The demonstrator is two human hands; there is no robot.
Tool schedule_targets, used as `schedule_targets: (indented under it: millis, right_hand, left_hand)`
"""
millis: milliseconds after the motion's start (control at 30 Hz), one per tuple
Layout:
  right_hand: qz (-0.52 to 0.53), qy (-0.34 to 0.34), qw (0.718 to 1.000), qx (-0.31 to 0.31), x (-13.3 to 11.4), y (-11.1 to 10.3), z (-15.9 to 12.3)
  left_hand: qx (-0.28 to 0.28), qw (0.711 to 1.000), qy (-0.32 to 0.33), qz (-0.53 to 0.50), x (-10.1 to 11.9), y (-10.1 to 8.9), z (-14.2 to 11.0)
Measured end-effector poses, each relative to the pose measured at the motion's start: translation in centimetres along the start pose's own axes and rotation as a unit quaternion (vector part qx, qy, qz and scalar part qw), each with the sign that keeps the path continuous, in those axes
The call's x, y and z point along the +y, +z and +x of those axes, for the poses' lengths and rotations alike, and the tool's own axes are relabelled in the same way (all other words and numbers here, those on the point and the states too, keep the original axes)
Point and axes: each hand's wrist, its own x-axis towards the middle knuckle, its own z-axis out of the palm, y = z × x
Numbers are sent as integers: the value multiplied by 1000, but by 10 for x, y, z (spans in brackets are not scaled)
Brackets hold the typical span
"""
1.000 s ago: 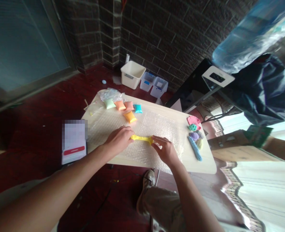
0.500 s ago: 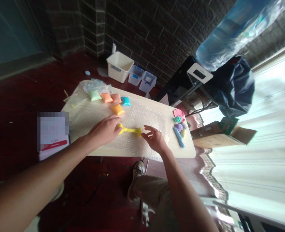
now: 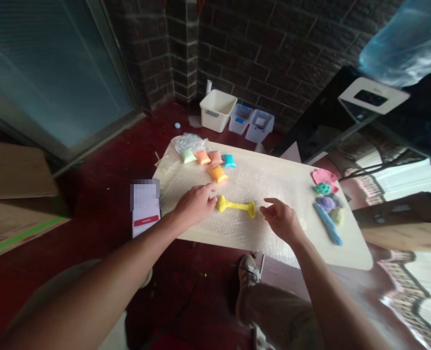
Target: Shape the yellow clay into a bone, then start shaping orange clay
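Note:
A yellow bone-shaped piece of modelling clay (image 3: pixel 236 206) lies across the bubble wrap (image 3: pixel 252 180) on the table, thicker at both ends. Just left of it is my left hand (image 3: pixel 195 205), fingers loosely bent and apart, close to the left knob with nothing held. Off the right end hovers my right hand (image 3: pixel 281 218), its forefinger stretched out over the curled other fingers, also without anything in it. Beyond my left hand rests a yellow-orange clay packet (image 3: pixel 217 174).
Behind are green (image 3: pixel 188 155), orange (image 3: pixel 203 157), salmon (image 3: pixel 215 157) and blue packets (image 3: pixel 229 161). To the right lie a blue clay roll (image 3: pixel 328 224), a purple lump (image 3: pixel 325 202), teal clay (image 3: pixel 322 188) and pink clay (image 3: pixel 325 177). Bins (image 3: pixel 218 109) stand on the floor.
The view has swung left, so the table sits further right. My left hand has come off the clay's left end, and a small gap shows at the right hand.

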Motion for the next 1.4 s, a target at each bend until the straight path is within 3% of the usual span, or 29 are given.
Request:
schedule_targets:
  millis: [133,300,600,767,1000,1200,1400]
  right_hand:
    - [-5,5,1000,-26,10,-1,5]
    - [-35,-43,998,-12,13,7,-1]
    - [-88,-102,990,-52,-3,11,-11]
    - [-80,-90,990,-67,-13,15,-14]
    - [-100,-78,990,-62,-17,27,-3]
    - [-86,-79,992,-41,-24,22,-1]
    - [-47,-119,992,26,-38,7,-4]
  left_hand:
    - [-22,999,-7,-27,-2,6,1]
    - [-45,999,6,-22,4,9,1]
    - [-67,996,22,-55,2,13,4]
    - [-79,996,43,-27,3,21,7]
    - [-98,994,17,48,16,17,8]
    - [-85,995,9,56,19,10,6]
    - [-14,999,34,27,27,-2,4]
